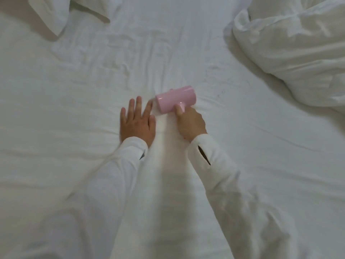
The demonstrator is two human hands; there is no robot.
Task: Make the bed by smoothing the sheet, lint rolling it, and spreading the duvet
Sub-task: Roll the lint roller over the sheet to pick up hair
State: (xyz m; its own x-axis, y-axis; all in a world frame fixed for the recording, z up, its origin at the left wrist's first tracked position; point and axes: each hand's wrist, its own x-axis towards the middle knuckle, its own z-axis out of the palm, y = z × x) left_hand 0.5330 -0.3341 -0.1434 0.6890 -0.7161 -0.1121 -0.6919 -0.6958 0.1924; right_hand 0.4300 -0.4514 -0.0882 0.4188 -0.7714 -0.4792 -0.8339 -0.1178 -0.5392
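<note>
Gripping the handle of a pink lint roller (pixel 175 100), the right hand (pixel 190 123) is sitting just right of the frame's centre, fingers curled round the stub of the handle and thumb lying along its near side. The roller's drum is lying on its side on the white sheet (pixel 78 101), long axis tilting up toward the right of the frame, and is touching the fabric. The left hand (pixel 137 124) is lying flat on the sheet just left of the roller, fingers straight and slightly spread, holding nothing; its index fingertip is sitting just beside the drum's left end, contact not determinable. Both arms are wearing white sleeves (pixel 220 165) entering from the lower part of the frame.

The sheet is showing many fine creases in the upper middle of the frame and a few longer folds running to the left and right edges. The duvet (pixel 291 53) is lying bunched in a heap at the upper right of the frame, well apart from the hands. A white pillow (pixel 50 14) is showing at the upper left.
</note>
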